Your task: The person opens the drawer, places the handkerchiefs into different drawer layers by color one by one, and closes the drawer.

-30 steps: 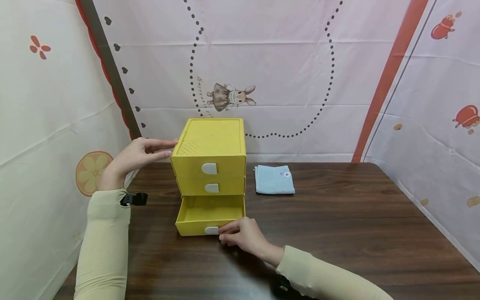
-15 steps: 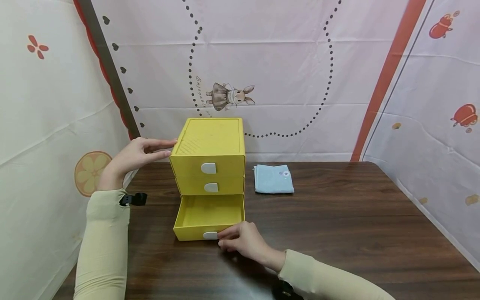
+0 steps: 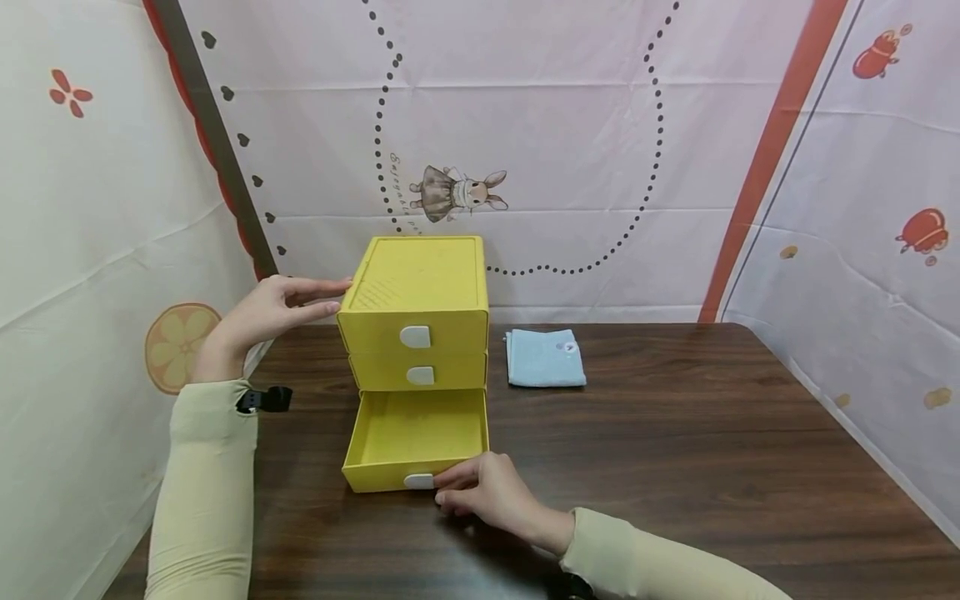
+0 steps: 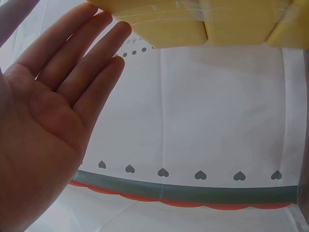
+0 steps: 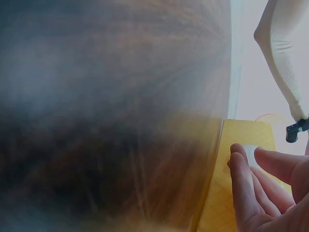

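Note:
A yellow three-drawer desktop organizer (image 3: 423, 271) stands on the table, with a white tab on each drawer front. Its bottom drawer (image 3: 378, 478) is pulled well out, and its floor shows bare. My right hand (image 3: 501, 502) pinches that drawer's white tab (image 5: 250, 154) between thumb and fingers. Both upper drawers are closed. With straight fingers, my left hand (image 3: 272, 310) touches the organizer's upper left side. The left wrist view has that palm (image 4: 53, 116) facing the camera, fingertips against the yellow wall (image 4: 169, 29).
A folded light blue cloth (image 3: 545, 358) lies right of the organizer on the dark wood table (image 3: 675, 433). Printed white curtains (image 3: 570, 150) hang behind and along both sides.
The bottom drawer has slid farther out toward me, with my right hand moving along on its tab. My left hand keeps its place on the organizer's side.

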`<state>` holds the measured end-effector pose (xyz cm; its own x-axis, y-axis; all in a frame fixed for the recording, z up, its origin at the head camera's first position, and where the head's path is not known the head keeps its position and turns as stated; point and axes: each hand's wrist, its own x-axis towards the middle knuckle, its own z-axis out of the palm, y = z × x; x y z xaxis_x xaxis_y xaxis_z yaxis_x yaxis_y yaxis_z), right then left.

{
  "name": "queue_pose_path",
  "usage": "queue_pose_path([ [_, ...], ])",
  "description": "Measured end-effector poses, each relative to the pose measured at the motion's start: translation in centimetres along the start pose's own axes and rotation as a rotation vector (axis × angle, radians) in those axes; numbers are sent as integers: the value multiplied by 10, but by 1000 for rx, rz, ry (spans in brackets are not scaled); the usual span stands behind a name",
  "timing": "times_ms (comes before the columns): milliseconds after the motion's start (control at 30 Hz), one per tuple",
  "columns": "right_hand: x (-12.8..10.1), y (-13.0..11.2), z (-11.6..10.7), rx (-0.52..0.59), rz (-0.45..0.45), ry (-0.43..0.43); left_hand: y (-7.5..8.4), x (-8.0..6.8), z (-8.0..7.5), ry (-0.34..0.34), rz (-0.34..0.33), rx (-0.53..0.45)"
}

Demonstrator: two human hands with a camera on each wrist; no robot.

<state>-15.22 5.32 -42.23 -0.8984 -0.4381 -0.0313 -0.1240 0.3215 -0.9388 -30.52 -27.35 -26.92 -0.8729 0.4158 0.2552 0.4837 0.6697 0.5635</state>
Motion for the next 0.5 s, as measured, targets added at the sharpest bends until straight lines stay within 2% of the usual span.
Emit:
queue_pose_path([
  [233, -4, -1, 2, -26, -17, 4, -1, 0, 1, -1, 3, -16],
  [500, -7, -1, 5, -5, -11, -6, 0, 0, -1, 4, 4, -13],
])
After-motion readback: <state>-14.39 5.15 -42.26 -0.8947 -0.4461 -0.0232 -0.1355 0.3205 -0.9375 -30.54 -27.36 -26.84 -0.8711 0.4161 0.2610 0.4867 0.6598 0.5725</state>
